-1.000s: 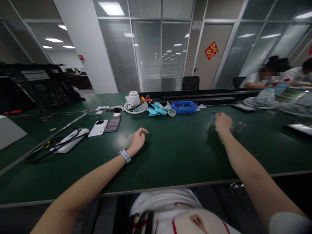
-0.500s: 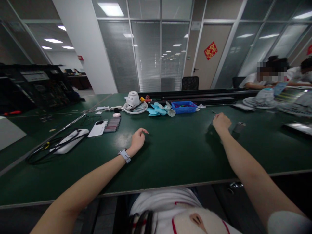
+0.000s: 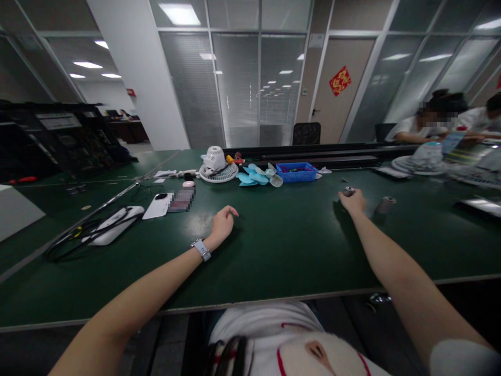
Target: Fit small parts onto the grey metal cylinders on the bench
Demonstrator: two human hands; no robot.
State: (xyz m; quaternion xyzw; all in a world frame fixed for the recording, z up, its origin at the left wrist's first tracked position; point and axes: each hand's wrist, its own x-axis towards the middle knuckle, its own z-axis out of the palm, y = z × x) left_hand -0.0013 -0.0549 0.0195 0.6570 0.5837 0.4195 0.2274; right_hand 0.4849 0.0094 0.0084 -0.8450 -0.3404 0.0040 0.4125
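Note:
On the right side of the green table, my right hand has its fingers closed around a small grey metal cylinder, whose top shows above the fingers. A second metal cylinder of like look stands upright just right of that hand. A small thin grey piece lies behind it. My left hand rests on the table left of centre, fingers loosely bent and the index finger stretched out, with nothing seen in it. The palm side is partly hidden.
Along the back lie a white fan part, light blue fan blades and a blue tray with small items. Phones and a white device with black cables are at left. Other people sit at the far right.
The metal cylinder now shows in my right hand, which has turned and shifted slightly left. My left hand has stayed in place.

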